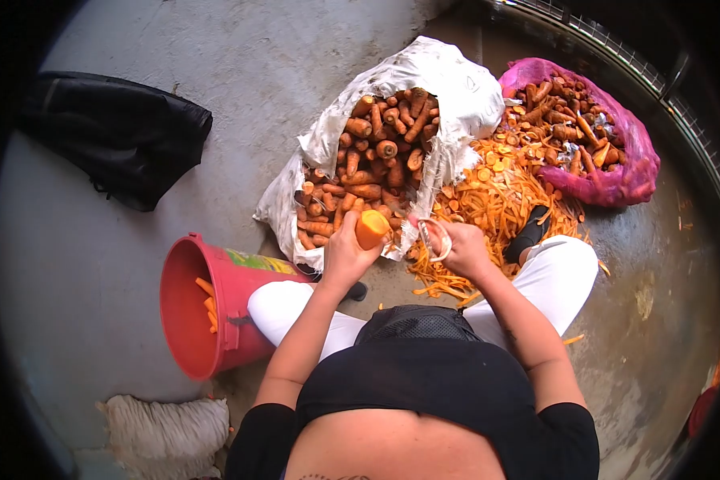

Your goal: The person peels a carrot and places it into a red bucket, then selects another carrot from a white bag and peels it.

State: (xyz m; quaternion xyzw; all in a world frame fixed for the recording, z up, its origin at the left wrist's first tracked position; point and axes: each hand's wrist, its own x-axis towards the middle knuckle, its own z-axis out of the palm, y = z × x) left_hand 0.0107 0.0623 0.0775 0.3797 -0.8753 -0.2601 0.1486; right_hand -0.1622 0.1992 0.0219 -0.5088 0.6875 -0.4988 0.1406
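Note:
My left hand (347, 254) is closed around a thick carrot (372, 229), whose bright orange cut end faces up and to the right. In my right hand (466, 251) is a pale-handled peeler (434, 240), held just right of the carrot and apart from it. Beyond both hands, a torn white sack (456, 88) lies open with many unpeeled carrots (364, 178) inside. A heap of orange peelings (496, 200) spreads on the floor past my right hand, around my dark shoe (530, 234).
A red bucket (244, 320) leans at my left knee with a few peeled carrots (208, 302) inside. A pink mesh sack (636, 160) of carrot pieces stands back right. Black cloth or plastic (120, 132) lies far left; a whitish sack (168, 432) sits near left.

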